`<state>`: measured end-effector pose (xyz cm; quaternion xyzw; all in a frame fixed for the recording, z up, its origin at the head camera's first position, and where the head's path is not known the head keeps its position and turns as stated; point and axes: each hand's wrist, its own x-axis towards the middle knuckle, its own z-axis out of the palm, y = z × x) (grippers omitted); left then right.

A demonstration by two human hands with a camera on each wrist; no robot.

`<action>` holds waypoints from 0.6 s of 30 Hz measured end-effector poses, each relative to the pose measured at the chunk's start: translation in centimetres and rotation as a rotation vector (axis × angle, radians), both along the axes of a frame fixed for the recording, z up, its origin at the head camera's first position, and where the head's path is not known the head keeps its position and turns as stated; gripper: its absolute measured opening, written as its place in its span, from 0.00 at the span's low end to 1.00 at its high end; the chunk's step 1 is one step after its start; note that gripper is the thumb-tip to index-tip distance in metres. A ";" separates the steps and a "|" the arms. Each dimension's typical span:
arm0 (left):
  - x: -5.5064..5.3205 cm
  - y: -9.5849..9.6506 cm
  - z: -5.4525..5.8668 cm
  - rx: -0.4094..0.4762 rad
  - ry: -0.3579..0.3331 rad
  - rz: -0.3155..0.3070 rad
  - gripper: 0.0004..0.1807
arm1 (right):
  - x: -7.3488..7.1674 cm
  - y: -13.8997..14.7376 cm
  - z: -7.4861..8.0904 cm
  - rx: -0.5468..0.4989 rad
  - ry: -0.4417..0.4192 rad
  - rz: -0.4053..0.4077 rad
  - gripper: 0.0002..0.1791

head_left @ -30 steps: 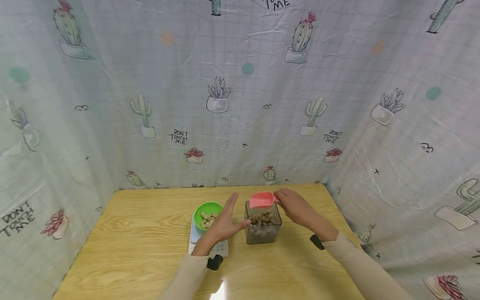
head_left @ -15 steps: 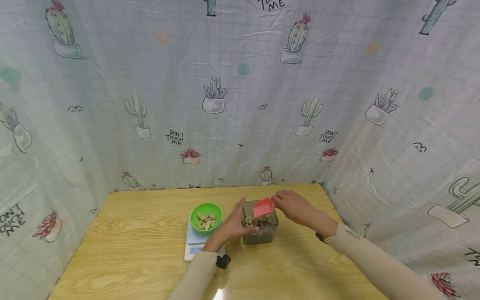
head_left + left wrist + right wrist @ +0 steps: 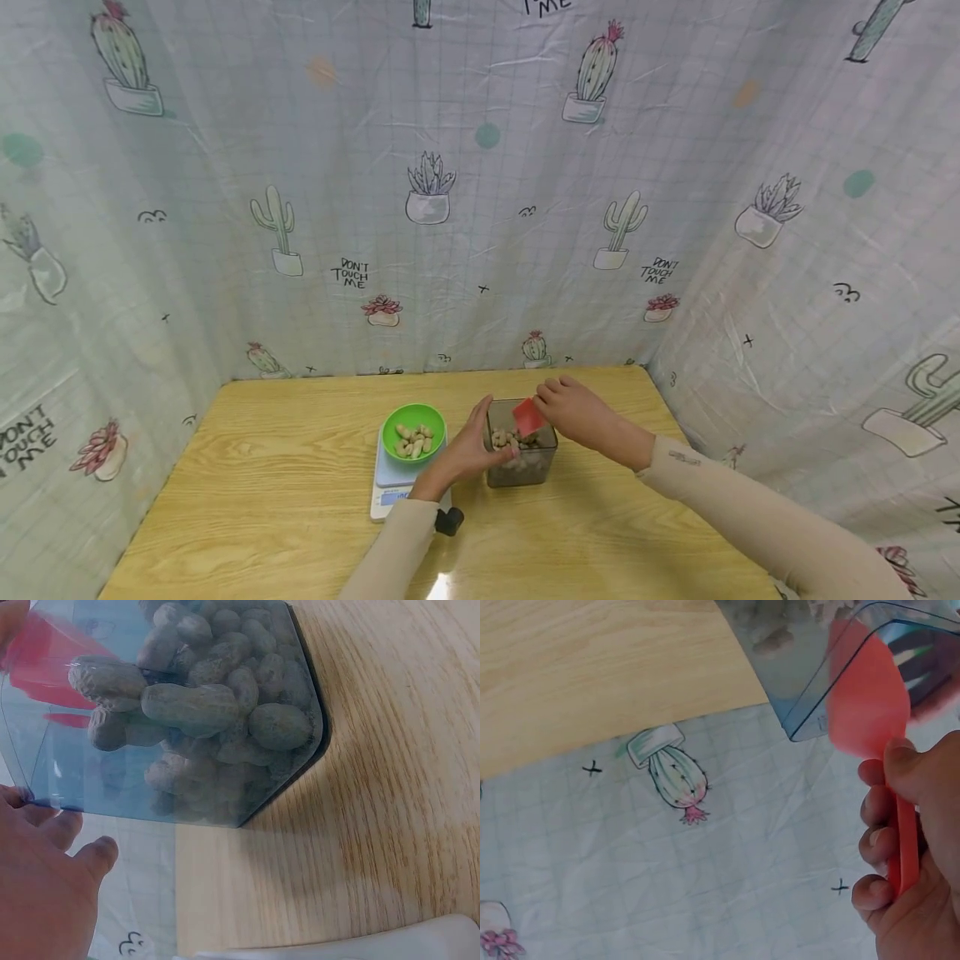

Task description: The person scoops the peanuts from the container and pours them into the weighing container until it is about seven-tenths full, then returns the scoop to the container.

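My right hand (image 3: 573, 412) grips the handle of a red scoop (image 3: 870, 697); in the right wrist view the fingers curl round it. The scoop's bowl dips into a clear, grey-tinted square container (image 3: 517, 473) that holds unshelled peanuts (image 3: 191, 709). With my left hand (image 3: 468, 446) I hold the container by its left side, the thumb across the front near the rim and the fingers along the side. Left of it, a green bowl (image 3: 389, 421) with several peanuts (image 3: 414, 442) sits on a white kitchen scale (image 3: 381, 487). The scale's display (image 3: 395, 497) is partly covered by my left wrist.
The wooden table (image 3: 285, 467) reaches back to a hanging sheet (image 3: 480, 250) printed with cacti, which also runs down both sides. My left forearm passes over the scale's front right corner.
My left hand has moved right from beside the bowl onto the container. My right hand has lowered and tilted the scoop from above the container down into it.
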<state>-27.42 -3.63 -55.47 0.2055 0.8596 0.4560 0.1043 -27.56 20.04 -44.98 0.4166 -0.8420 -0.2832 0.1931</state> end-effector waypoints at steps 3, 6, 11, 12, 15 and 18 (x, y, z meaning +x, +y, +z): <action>-0.2 -0.1 0.0 -0.001 -0.007 0.004 0.57 | -0.3 -0.4 -0.3 0.058 0.053 -0.005 0.12; -0.4 -0.2 -0.1 0.004 -0.012 0.002 0.58 | -0.7 -0.9 -0.8 0.109 0.078 -0.019 0.15; -0.5 -0.2 -0.2 0.022 -0.022 -0.012 0.59 | -1.5 -1.7 -2.5 0.180 0.012 -0.031 0.18; -0.5 -0.2 -0.2 0.024 -0.028 -0.015 0.59 | -1.6 -1.8 -2.8 0.178 -0.007 -0.031 0.18; -0.3 -0.2 -0.2 0.036 -0.052 -0.018 0.59 | -2.1 -2.1 -3.5 0.141 -0.072 -0.026 0.16; -0.1 -0.2 -0.2 0.036 -0.051 -0.016 0.59 | -2.6 -2.1 -3.8 0.065 -0.144 -0.019 0.14</action>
